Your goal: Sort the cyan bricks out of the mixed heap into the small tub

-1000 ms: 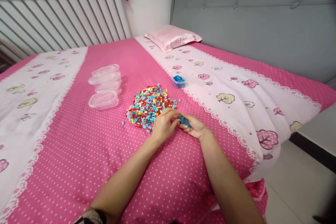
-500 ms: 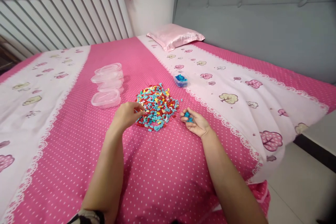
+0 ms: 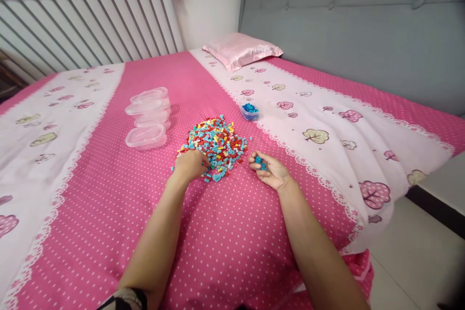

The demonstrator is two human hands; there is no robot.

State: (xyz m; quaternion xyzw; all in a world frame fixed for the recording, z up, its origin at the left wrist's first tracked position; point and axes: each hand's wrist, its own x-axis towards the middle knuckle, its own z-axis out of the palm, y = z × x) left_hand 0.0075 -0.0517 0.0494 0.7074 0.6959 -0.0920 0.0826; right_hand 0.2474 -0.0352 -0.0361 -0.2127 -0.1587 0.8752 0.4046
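Note:
A heap of small toy building bricks (image 3: 221, 143) in red, light blue, yellow and white lies on the bed. My left hand (image 3: 191, 163) reaches into the heap's near left side, its fingers bent and closed down among the bricks; whatever they pinch is hidden. To the right of the heap, my right hand (image 3: 269, 169) is turned palm up, fingers curled around several blue bricks (image 3: 260, 162). Beyond it stands a small clear plastic box (image 3: 250, 115) with darker blue bricks inside.
Several clear plastic boxes (image 3: 146, 136) stand in a row left of the heap. A pink pillow (image 3: 241, 51) lies at the far side of the pink dotted bedspread (image 3: 232, 232). A grey headboard (image 3: 348, 24) and a white radiator (image 3: 90, 29) border the bed.
My left hand has moved right and nearer to me, from the heap's left edge to its near left part. My right hand has stayed almost still with the blue bricks.

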